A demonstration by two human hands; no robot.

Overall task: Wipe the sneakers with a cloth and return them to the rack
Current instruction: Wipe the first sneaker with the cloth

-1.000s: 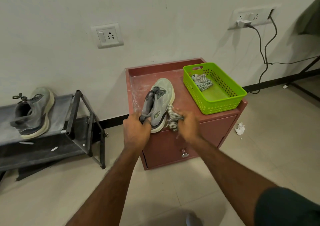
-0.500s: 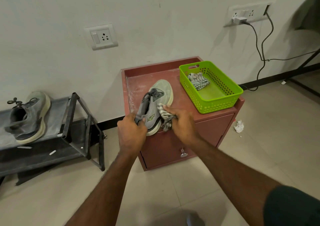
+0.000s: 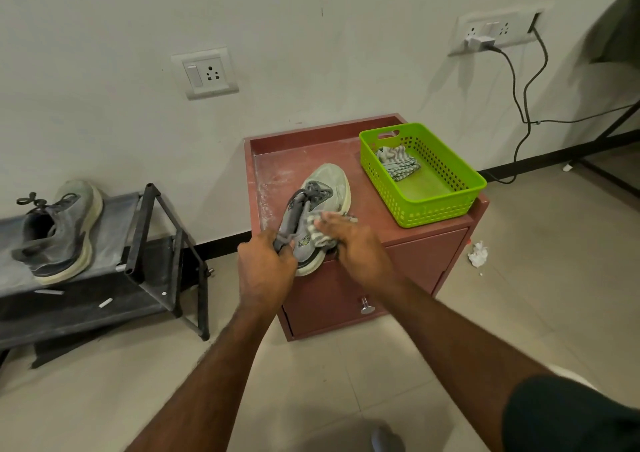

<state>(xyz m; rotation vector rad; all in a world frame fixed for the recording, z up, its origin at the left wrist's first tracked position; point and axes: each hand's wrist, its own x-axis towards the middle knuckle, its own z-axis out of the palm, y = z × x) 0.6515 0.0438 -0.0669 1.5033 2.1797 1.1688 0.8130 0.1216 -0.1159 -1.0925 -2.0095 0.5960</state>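
A grey sneaker point(image 3: 323, 195) with a pale sole lies on the red cabinet point(image 3: 408, 261), heel toward me. My left hand point(image 3: 265, 266) grips its heel collar. My right hand point(image 3: 349, 243) presses a striped cloth point(image 3: 320, 231) against the sneaker's right side, fingers spread over it. The second grey sneaker point(image 3: 60, 233) sits on the top shelf of the black rack point(image 3: 152, 254) at the left.
A green basket point(image 3: 446, 202) holding another striped cloth point(image 3: 398, 162) stands on the cabinet's right side. A crumpled white tissue point(image 3: 478, 253) lies on the tiled floor. Cables point(image 3: 523, 105) hang from a wall socket at the right.
My right hand has moved the cloth from beside the heel up onto the sneaker's side. The left hand keeps its hold on the heel.
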